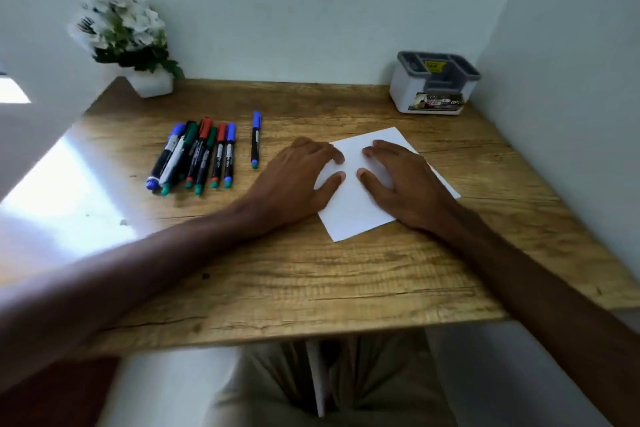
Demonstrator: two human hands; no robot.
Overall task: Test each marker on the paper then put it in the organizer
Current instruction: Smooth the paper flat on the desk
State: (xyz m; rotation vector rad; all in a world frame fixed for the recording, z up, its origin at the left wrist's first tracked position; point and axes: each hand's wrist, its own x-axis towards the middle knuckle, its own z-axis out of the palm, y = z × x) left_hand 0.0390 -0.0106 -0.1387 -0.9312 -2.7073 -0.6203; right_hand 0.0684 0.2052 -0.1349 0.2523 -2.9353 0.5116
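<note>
A blank white sheet of paper (353, 208) lies on the wooden desk (311, 281), right of centre. My left hand (298, 177) rests flat on its left edge and my right hand (405, 180) lies flat on its right half, fingers spread, holding nothing. Left of the paper lies a bunch of several capped markers (197, 156) with blue, green and red caps. A single blue-capped marker (255, 139) lies apart, between the bunch and my left hand. A white organizer with grey compartments (433, 83) stands at the back right corner.
A white pot of white flowers (128, 42) stands at the back left corner. Walls close the desk at the back and on the right. Bright sunlight falls on the desk's left side (59, 204).
</note>
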